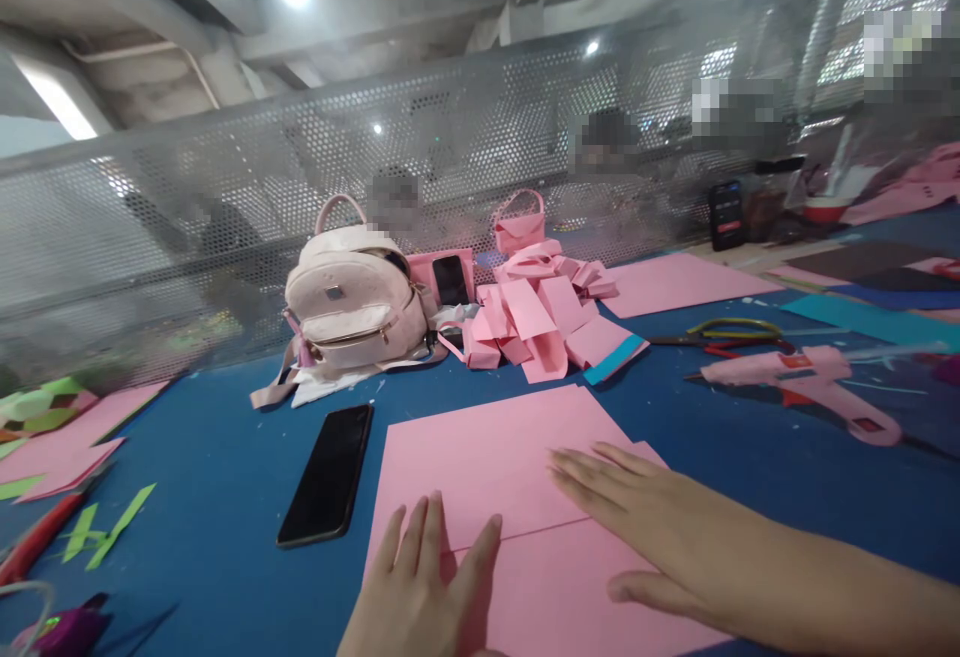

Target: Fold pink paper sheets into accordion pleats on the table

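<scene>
Sheets of pink paper [487,457] lie overlapping on the blue table, with one straight edge crossing between my hands. At the lower left of the sheets, my left hand [424,577] rests with its fingers spread on the paper. My right hand [652,527] reaches in from the right and lies flat across the sheets, its thumb apart from the fingers. Neither hand grasps anything. Left of the paper lies a dark smartphone [328,475].
Behind the sheets stand a pale pink backpack [352,292] and a heap of folded pink paper pieces [529,322]. To the right lie scissors [724,332] and a pink glue gun [810,382]. Green paper strips [109,527] lie left. A perforated metal screen [465,147] borders the back.
</scene>
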`<state>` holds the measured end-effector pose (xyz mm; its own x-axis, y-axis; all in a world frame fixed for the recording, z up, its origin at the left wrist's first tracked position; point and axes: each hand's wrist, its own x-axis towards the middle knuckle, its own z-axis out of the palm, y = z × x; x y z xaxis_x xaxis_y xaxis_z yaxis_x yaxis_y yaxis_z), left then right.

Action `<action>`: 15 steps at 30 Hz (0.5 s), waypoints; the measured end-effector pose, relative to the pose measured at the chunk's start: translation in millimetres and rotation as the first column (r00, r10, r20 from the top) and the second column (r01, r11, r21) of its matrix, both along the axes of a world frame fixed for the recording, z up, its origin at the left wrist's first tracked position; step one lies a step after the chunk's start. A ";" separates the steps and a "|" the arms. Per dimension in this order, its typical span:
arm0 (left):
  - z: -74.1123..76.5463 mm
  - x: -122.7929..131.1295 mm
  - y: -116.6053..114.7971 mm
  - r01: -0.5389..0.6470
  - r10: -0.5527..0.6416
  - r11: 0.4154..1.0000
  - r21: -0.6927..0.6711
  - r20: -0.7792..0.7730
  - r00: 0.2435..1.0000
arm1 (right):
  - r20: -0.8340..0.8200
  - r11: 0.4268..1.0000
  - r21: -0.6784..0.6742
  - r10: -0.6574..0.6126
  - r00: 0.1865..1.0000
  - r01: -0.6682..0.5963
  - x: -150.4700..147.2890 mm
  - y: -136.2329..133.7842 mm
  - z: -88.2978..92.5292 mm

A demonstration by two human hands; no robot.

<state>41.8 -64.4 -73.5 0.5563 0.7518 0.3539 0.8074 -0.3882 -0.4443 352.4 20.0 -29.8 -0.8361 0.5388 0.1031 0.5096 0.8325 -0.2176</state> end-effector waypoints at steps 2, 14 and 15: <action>-1.7 6.6 4.6 0.026 -0.025 1.000 0.014 -0.004 1.000 | -0.002 0.994 -0.104 0.029 1.000 -0.029 -12.0 -1.1 4.3; -22.9 16.5 24.9 0.162 -0.170 0.982 0.094 0.084 0.982 | -0.049 0.974 -0.189 0.115 0.992 -0.122 -67.3 18.0 -6.1; -26.5 15.1 25.5 0.147 -0.159 0.983 0.111 0.107 0.982 | -0.059 0.980 -0.148 0.128 0.990 -0.135 -65.5 19.8 -13.1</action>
